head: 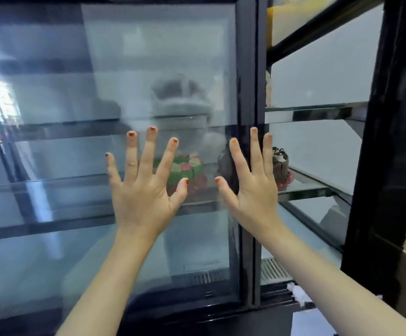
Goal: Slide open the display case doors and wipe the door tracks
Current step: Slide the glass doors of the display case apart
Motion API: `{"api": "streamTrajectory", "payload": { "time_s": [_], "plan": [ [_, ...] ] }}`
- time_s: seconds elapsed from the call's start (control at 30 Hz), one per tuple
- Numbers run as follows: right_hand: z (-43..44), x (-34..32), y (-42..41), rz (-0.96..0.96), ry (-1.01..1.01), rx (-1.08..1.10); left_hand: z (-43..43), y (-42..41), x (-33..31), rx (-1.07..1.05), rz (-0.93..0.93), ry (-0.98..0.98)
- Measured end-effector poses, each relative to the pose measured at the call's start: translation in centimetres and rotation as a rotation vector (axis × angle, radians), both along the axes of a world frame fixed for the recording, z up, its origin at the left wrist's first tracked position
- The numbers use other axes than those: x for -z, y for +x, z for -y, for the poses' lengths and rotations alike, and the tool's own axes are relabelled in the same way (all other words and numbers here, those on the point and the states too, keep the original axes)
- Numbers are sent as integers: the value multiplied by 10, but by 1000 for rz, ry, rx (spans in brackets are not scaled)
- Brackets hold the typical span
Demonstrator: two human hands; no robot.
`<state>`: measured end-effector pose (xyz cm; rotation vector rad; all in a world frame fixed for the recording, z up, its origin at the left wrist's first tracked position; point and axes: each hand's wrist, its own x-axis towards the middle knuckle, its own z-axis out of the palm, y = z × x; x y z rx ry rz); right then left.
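Note:
A black-framed glass display case fills the view. Its sliding glass door point(148, 69) covers the left and middle, and its dark vertical edge point(248, 214) stands right of centre. To the right of that edge the case is open. My left hand point(146, 187) lies flat on the glass with fingers spread. My right hand point(253, 183) is spread too, its fingers over the door's dark edge. Neither hand holds anything. The bottom door track point(279, 299) runs along the base, and a white crumpled cloth point(299, 293) lies on it beside my right forearm.
A green and red cake point(190, 168) sits on a glass shelf point(52, 183) behind the door. A dark chocolate cake point(282, 163) stands on the shelf in the open part. A black corner post point(376, 190) bounds the case at right. A metal vent grille point(272, 270) lies inside the bottom.

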<state>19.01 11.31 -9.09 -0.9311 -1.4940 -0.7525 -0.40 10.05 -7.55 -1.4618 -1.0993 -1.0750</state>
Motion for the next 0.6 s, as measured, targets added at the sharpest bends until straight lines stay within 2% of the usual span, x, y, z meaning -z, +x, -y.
{"api": "streamTrajectory", "payload": {
  "time_s": [0.33,0.6],
  "plan": [
    [-2,7,4,122,74,192,-3,-2,3,12,-13,3],
    [-4,6,17,158,92,205,-7,11,1,9,-17,34]
  ]
}}
